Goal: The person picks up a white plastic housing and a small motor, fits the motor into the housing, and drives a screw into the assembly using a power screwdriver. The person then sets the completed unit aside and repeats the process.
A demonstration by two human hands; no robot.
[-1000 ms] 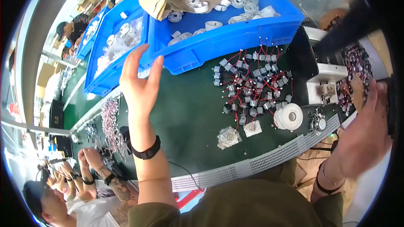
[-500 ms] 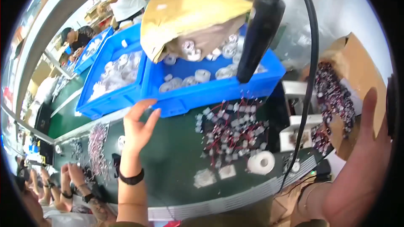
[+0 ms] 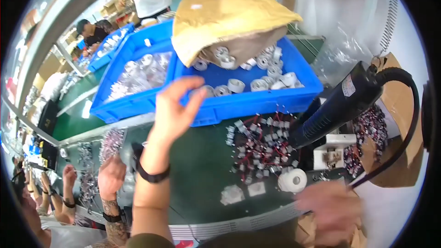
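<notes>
Right now our left hand (image 3: 177, 105) is raised over the green bench (image 3: 202, 174), fingers spread wide and holding nothing, just short of the near wall of the blue bin (image 3: 257, 103) at the bench's far edge. Inside lie white tape rolls (image 3: 236, 85), partly under a tan paper sack (image 3: 225, 16). They look light, stiff and easy to pinch across the rim. Our right hand (image 3: 328, 211), at the near right edge, is blurred, so we cannot tell its grip; a black tool (image 3: 340, 105) hangs close above.
</notes>
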